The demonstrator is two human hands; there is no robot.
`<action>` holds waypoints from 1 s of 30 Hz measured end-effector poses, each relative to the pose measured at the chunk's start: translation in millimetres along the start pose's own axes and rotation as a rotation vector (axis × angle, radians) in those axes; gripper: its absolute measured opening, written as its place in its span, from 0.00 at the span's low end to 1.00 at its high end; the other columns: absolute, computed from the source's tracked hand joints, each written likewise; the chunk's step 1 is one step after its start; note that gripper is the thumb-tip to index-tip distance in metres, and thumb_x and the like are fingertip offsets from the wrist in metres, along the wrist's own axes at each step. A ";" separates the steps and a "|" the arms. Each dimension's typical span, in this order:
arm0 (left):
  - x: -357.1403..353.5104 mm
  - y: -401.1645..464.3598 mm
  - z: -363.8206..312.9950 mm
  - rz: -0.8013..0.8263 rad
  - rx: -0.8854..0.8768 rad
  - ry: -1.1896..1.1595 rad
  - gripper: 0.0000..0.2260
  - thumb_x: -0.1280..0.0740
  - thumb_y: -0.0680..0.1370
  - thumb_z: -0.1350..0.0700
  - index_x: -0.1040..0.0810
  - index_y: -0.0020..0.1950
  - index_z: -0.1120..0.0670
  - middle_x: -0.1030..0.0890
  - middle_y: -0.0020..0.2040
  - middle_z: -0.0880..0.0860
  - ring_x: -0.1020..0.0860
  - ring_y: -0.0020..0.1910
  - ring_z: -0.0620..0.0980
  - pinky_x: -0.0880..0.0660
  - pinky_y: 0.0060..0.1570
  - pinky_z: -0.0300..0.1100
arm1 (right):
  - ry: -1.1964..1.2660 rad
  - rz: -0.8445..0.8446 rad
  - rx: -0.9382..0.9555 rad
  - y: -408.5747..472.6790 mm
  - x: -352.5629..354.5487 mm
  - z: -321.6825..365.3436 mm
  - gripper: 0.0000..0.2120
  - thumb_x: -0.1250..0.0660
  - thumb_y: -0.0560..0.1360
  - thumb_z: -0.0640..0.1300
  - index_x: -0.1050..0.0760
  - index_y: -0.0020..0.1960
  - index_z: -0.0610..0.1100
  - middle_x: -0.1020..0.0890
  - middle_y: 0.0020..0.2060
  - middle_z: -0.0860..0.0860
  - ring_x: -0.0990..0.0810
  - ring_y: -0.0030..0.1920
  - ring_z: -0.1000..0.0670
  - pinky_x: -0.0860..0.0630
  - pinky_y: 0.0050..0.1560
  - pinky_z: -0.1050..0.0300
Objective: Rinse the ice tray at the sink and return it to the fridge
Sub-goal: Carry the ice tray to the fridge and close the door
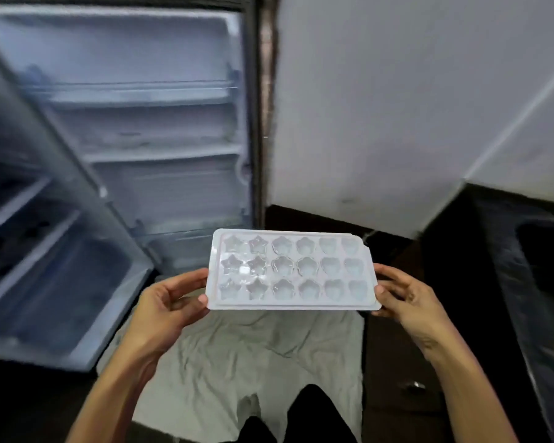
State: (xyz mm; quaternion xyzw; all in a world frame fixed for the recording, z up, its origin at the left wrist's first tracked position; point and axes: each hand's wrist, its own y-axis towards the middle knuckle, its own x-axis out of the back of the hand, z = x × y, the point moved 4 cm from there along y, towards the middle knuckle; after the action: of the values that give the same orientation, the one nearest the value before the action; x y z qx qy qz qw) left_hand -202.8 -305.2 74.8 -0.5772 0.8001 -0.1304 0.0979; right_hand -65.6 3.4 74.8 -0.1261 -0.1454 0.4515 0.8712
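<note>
You hold the ice tray [291, 270] level at the centre of the frame, cavities facing up, one short end in each hand. Your left hand [170, 298] is closed on the tray's left end, thumb on the top rim and fingers curled beneath. Your right hand [400, 295] is closed on the right end in the same manner, thumb tip on the lower right corner. The tray is pale and translucent, with three rows of six moulds: stars at the left, flower and heart-like shapes toward the right. No brand, label or writing can be read on it or anywhere else in view.

Behind the tray, in the upper left of the frame, the fridge [141, 123] stands open, its shelves blurred. Its door [45, 266] swings out along the left edge, showing door bins. A crumpled pale cloth [237, 356] lies on the floor beneath the tray. At the right edge sits a dark counter [493, 251].
</note>
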 end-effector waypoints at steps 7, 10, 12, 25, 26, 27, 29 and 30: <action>106.0 -43.5 22.5 -0.381 0.034 -0.134 0.16 0.35 0.73 0.73 0.20 0.54 0.56 0.15 0.46 0.46 0.17 0.39 0.42 0.22 0.36 0.31 | -0.119 0.404 0.033 48.8 -138.4 32.0 0.15 0.36 0.76 0.31 0.25 0.59 0.44 0.18 0.42 0.45 0.17 0.35 0.57 0.20 0.33 0.64; 135.7 -60.0 32.6 -0.542 0.068 -0.179 0.17 0.35 0.73 0.74 0.20 0.54 0.55 0.15 0.47 0.49 0.16 0.40 0.44 0.22 0.36 0.33 | -0.157 0.555 0.045 61.1 -191.5 41.6 0.15 0.36 0.76 0.31 0.25 0.60 0.42 0.17 0.41 0.47 0.18 0.35 0.56 0.20 0.33 0.63; 151.4 -68.7 36.2 -0.634 0.085 -0.205 0.17 0.35 0.73 0.74 0.20 0.55 0.56 0.15 0.49 0.50 0.16 0.41 0.45 0.20 0.38 0.34 | -0.195 0.643 0.047 69.6 -225.2 47.6 0.15 0.36 0.76 0.31 0.25 0.61 0.40 0.19 0.42 0.43 0.19 0.37 0.54 0.21 0.33 0.63; 186.9 -52.9 34.1 -1.099 0.112 -0.394 0.17 0.36 0.74 0.74 0.22 0.59 0.58 0.18 0.51 0.53 0.16 0.39 0.41 0.21 0.35 0.32 | -0.369 1.073 0.113 134.3 -411.9 102.7 0.14 0.37 0.76 0.30 0.25 0.60 0.41 0.22 0.41 0.43 0.19 0.31 0.58 0.21 0.31 0.64; 190.3 -51.3 33.4 -1.130 0.111 -0.405 0.17 0.37 0.74 0.74 0.23 0.59 0.59 0.18 0.51 0.53 0.17 0.39 0.41 0.21 0.36 0.32 | -0.387 1.104 0.121 135.6 -425.0 105.9 0.15 0.37 0.76 0.30 0.25 0.60 0.41 0.22 0.42 0.42 0.19 0.32 0.57 0.21 0.31 0.65; 192.6 -50.0 33.5 -1.153 0.114 -0.416 0.17 0.37 0.74 0.74 0.23 0.60 0.59 0.18 0.51 0.53 0.17 0.39 0.41 0.21 0.36 0.32 | -0.405 1.128 0.127 136.8 -436.2 108.1 0.15 0.37 0.76 0.30 0.26 0.61 0.40 0.22 0.43 0.41 0.19 0.34 0.54 0.21 0.31 0.65; 194.8 -48.0 33.3 -1.178 0.126 -0.439 0.17 0.37 0.75 0.74 0.23 0.60 0.60 0.18 0.52 0.54 0.17 0.39 0.41 0.21 0.35 0.32 | -0.440 1.168 0.131 137.1 -453.0 111.9 0.15 0.37 0.76 0.31 0.26 0.62 0.39 0.22 0.45 0.40 0.21 0.36 0.48 0.21 0.31 0.65; 195.9 -47.9 32.6 -1.196 0.133 -0.450 0.17 0.37 0.75 0.74 0.24 0.60 0.60 0.18 0.52 0.54 0.17 0.39 0.41 0.21 0.35 0.32 | -0.453 1.184 0.128 137.5 -460.3 112.7 0.15 0.37 0.77 0.31 0.26 0.62 0.39 0.22 0.45 0.40 0.22 0.37 0.46 0.21 0.32 0.65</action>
State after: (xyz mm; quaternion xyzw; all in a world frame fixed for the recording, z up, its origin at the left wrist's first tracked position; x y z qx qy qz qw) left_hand -211.4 -508.6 58.1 -0.9297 0.2902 -0.0873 0.2095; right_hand -463.2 -288.7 66.6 -0.0341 -0.2046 0.8798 0.4276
